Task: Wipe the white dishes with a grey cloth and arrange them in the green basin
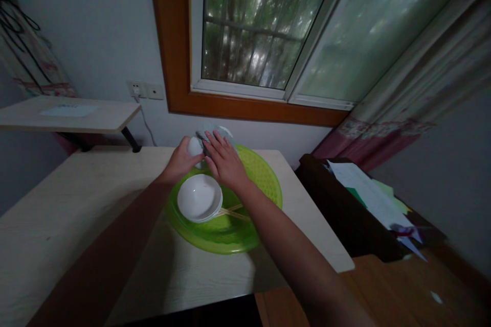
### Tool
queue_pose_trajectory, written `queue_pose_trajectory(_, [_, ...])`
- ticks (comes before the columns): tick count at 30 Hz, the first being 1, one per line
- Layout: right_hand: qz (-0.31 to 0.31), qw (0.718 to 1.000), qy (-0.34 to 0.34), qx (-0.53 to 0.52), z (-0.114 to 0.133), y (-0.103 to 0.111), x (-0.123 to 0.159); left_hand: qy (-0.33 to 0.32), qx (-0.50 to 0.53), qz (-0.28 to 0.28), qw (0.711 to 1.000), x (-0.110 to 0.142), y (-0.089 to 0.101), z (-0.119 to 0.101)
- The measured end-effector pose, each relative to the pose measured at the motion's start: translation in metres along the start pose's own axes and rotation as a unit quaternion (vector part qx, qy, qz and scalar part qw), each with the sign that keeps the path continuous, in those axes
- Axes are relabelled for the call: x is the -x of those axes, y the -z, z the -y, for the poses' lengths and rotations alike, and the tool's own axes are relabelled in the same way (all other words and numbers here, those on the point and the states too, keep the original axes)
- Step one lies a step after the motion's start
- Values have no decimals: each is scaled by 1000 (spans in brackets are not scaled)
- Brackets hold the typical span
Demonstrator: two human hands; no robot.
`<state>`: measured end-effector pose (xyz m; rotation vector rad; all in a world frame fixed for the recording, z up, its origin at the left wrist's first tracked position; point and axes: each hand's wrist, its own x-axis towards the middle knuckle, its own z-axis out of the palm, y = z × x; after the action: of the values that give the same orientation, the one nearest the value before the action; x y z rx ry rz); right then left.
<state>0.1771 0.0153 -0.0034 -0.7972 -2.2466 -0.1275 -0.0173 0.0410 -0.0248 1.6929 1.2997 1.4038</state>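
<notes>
Surface (95,179), head view: green tray (226,240) w/ stacked bowls (198,196), chopsticks (235,212).
L hand (183,157): we're gripping white cup (195,146) (prob.), nr tray's far rim.
R hand (226,162): fingers extended at grey cloth(?) (230,137); can't tell if gripping.
Status: bowls stacked, cup not; prob. midway.

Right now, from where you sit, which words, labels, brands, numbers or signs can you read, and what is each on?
No text can be read.
Pale sheet on the shelf: dark marks, too small and blurred.
Papers at right: nothing legible.
Bowls and green tray: no lettering visible.
</notes>
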Motion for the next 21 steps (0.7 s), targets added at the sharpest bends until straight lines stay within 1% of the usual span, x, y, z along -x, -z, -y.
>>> queue_pose_trajectory(2, [-22,998,-43,-27,-7,-3,2,6,-20,-12,1000,0,1,1])
queue_pose_trajectory(4, [-52,990,-114,-65,-20,-8,6,10,-36,-28,999,0,2,1])
queue_pose_trajectory(6, [-67,974,-192,-102,-33,-13,11,11,-21,-37,999,-1,2,1])
queue_pose_trajectory(8, [-66,956,-255,-132,-43,-19,15,10,12,-38,999,-2,2,0])
queue_pose_trajectory(10, [-65,944,-288,-150,-47,-23,16,11,36,-37,999,-2,2,-1])
queue_pose_trajectory(11, [-68,942,-290,-154,-47,-25,16,12,41,-38,998,-2,2,-1])
queue_pose_trajectory(13, [-75,951,-262,-147,-42,-25,14,18,40,-38,998,-2,2,-2])
queue_pose_trajectory(16, [-72,978,-166,-103,-26,-20,7,20,23,-30,999,-1,2,-2])
queue_pose_trajectory(19, [-30,996,-63,-47,-5,-10,0,12,22,-1,1000,0,0,-1])
queue_pose_trajectory(21, [3,1000,-19,-20,7,-5,-3,-15,49,19,999,0,-2,-3])
